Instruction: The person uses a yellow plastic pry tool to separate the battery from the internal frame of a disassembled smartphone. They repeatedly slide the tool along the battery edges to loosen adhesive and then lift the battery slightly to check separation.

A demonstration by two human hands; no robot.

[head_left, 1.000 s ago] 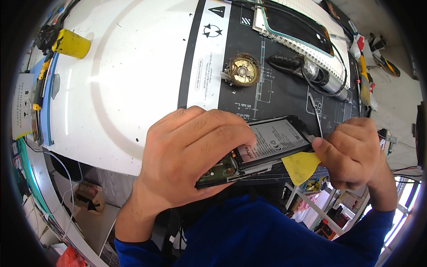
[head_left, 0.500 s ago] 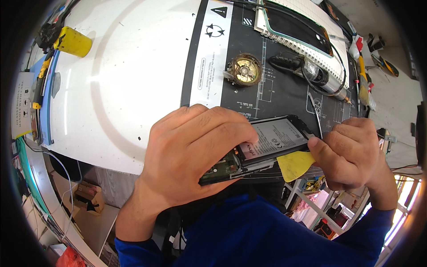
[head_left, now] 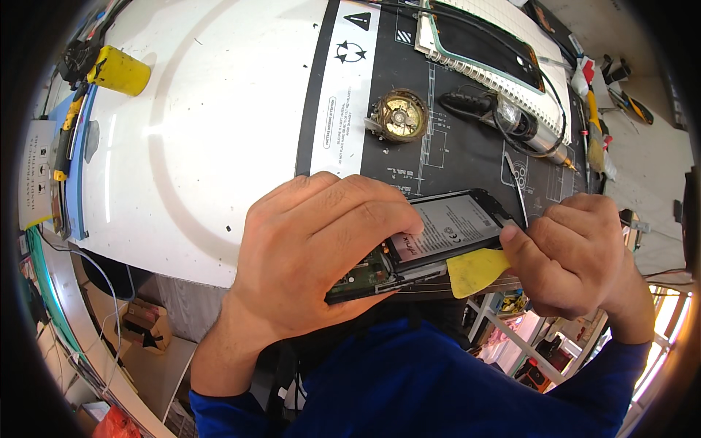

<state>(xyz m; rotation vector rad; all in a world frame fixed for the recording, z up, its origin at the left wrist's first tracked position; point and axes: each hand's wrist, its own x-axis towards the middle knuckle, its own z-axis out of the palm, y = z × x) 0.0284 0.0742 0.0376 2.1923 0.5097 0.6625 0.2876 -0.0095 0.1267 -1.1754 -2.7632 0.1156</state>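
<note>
My left hand (head_left: pixel 314 255) is closed around the left end of an opened phone (head_left: pixel 365 276), its thumb and fingers on opposite sides. The phone's battery (head_left: pixel 445 230) faces up, with a green circuit board (head_left: pixel 371 271) bared beside it, partly under my hand. Held in my right hand (head_left: pixel 573 255) is a thin yellow plastic pry tool (head_left: pixel 471 274), its wide blade lying along the phone's near long edge. Whether the blade is inside the seam I cannot tell. My right thumb is close to the phone's right end.
On the dark mat (head_left: pixel 409 164) beyond the phone are a round brass-coloured part (head_left: pixel 400 117), metal tweezers (head_left: pixel 516 186) and a screwdriver-like power tool (head_left: pixel 511 124) with a cable. A spiral notebook (head_left: pixel 551 109) carries a phone screen (head_left: pixel 485 44). A yellow container (head_left: pixel 120 71) stands far left.
The yellow pry tool has shifted slightly left along the phone's near edge, my right hand moving with it. My left hand and the phone stay nearly in place.
</note>
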